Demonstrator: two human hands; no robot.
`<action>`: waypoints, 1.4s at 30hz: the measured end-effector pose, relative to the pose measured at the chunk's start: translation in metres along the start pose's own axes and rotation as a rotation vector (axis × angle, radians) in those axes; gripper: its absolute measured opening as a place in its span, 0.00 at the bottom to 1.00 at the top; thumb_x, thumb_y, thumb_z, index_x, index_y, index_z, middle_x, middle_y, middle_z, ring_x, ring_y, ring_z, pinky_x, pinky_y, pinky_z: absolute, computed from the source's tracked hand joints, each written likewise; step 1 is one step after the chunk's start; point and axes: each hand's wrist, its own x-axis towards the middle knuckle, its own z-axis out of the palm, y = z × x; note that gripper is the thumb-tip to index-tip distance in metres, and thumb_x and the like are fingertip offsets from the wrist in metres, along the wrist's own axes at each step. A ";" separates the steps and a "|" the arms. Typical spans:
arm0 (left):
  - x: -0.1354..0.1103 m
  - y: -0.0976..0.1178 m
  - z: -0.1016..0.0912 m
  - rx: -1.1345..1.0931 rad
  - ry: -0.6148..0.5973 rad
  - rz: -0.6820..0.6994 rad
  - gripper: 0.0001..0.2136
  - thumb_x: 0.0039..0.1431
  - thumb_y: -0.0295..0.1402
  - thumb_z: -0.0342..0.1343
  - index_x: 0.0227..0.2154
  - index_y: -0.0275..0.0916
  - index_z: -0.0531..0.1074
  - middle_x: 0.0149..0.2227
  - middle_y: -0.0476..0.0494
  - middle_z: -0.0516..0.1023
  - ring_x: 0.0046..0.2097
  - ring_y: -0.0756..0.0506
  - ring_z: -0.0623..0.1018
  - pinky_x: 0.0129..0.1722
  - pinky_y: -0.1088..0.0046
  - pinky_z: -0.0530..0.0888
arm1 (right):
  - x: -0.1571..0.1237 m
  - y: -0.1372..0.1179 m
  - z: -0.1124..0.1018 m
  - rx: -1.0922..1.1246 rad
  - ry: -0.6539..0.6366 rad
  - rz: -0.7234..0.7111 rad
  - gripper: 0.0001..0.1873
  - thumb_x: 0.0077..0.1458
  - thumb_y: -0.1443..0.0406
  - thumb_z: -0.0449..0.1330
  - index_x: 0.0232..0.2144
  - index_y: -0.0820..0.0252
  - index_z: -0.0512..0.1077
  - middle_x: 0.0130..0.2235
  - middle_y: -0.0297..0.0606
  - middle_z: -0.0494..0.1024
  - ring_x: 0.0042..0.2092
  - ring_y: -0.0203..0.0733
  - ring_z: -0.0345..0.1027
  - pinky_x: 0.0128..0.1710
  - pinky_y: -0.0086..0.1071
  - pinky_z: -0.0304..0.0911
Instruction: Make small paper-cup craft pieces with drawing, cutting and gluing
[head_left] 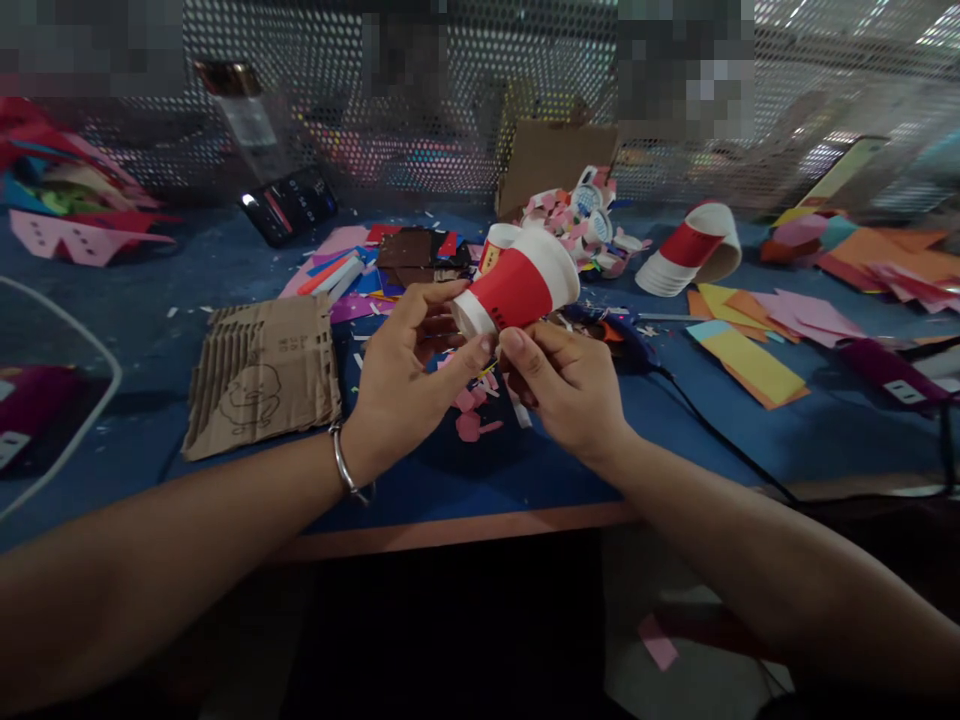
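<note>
A white paper cup (pixel 525 280) with a red band round it is tilted in front of me, above the table. My left hand (pixel 424 355) is closed round its narrow end, thumb and fingers on either side. Against the lower edge of the band, my right hand (pixel 559 380) is pinched, its thumb tip near the left thumb. Whether a small piece is between the right fingers cannot be made out. Right behind the held cup stands another paper cup (pixel 499 240), partly hidden. Pink paper scraps (pixel 471 425) lie on the table below the hands.
Corrugated cardboard (pixel 262 375) with a drawing lies left. Farther back are a phone (pixel 289 205) and a clear bottle (pixel 251 120). To the right are a glue gun (pixel 626 340) with its cord, stacked cups (pixel 686 250) and coloured paper (pixel 750 360). A perforated metal screen (pixel 472 100) closes the back.
</note>
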 end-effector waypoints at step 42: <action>0.002 -0.004 0.002 0.025 0.055 -0.001 0.25 0.55 0.44 0.80 0.48 0.40 0.75 0.47 0.41 0.86 0.45 0.43 0.87 0.45 0.65 0.84 | 0.001 0.001 -0.001 -0.203 0.038 -0.074 0.36 0.68 0.34 0.59 0.25 0.55 0.71 0.20 0.29 0.68 0.24 0.34 0.59 0.28 0.35 0.54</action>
